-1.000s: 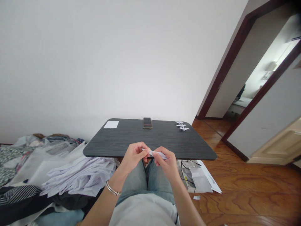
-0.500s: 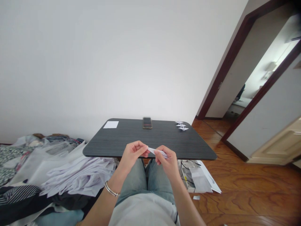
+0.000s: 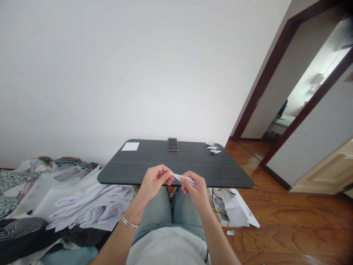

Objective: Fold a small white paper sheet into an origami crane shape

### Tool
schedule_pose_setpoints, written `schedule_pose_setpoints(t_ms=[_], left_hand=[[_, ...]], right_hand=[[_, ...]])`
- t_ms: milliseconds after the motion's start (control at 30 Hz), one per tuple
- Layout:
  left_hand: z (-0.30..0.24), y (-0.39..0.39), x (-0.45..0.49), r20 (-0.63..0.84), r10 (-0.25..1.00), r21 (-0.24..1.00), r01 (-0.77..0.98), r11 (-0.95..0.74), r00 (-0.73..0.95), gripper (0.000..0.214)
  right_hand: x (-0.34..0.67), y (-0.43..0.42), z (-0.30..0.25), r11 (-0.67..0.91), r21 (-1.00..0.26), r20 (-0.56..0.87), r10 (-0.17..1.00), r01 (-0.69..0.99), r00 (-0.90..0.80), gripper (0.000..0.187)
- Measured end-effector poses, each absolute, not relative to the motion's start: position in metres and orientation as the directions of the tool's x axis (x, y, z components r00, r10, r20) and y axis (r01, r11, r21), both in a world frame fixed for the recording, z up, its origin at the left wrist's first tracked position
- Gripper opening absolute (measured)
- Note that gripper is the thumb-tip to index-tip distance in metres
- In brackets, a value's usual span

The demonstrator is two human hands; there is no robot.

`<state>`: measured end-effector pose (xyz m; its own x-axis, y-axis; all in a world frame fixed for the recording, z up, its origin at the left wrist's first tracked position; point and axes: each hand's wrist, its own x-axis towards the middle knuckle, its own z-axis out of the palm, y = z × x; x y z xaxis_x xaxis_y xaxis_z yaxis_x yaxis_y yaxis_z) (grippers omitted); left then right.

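Note:
A narrow piece of folded white paper [image 3: 177, 177] is held between my two hands, just above the near edge of the dark table [image 3: 154, 158]. My left hand [image 3: 156, 179] pinches its pointed left end between thumb and fingertips. Around the wider right end, the fingers of my right hand [image 3: 194, 186] are closed, with the thumb on top, hiding part of the folds. Several white paper cranes [image 3: 213, 148] stand in a row at the table's far right. A flat white sheet of paper [image 3: 130, 146] lies at the far left corner.
A phone [image 3: 173, 144] rests at the table's back middle, near the wall. Heaped clothes and white fabric [image 3: 93, 206] fill the floor on the left. Under the table's right side are papers [image 3: 235, 211] and cables. A doorway [image 3: 264, 73] opens at the right.
Both hands have shifted very slightly to the left with the folded paper. The grip on both ends stays the same, and the things on the table have not moved.

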<state>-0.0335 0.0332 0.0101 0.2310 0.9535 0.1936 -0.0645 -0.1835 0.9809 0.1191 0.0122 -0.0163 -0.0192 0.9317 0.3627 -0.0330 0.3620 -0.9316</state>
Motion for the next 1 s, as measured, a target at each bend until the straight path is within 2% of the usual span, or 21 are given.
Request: schedule_pose_setpoints(t_ms=[333,500,767,1000], left_hand=[[0.01,0.03,-0.031,0.206,0.951,0.975,-0.128,-0.18,0.23,0.037],[0.006,0.03,-0.023,0.189,0.955,0.982,-0.065,-0.179,0.229,0.029],[0.01,0.029,-0.023,0.175,0.956,0.985,-0.046,-0.169,0.236,0.027],[0.009,0.03,-0.023,0.169,0.953,0.986,-0.036,-0.165,0.252,0.026]], right_hand=[[0.117,0.014,-0.019,0.345,-0.936,0.344,0.939,-0.067,0.024,0.024],[0.115,0.015,-0.022,0.356,-0.934,0.356,0.934,-0.039,0.004,0.025],[0.114,0.015,-0.024,0.354,-0.934,0.354,0.935,-0.058,-0.004,0.028],[0.114,0.014,-0.024,0.348,-0.937,0.348,0.937,-0.011,0.016,0.027]])
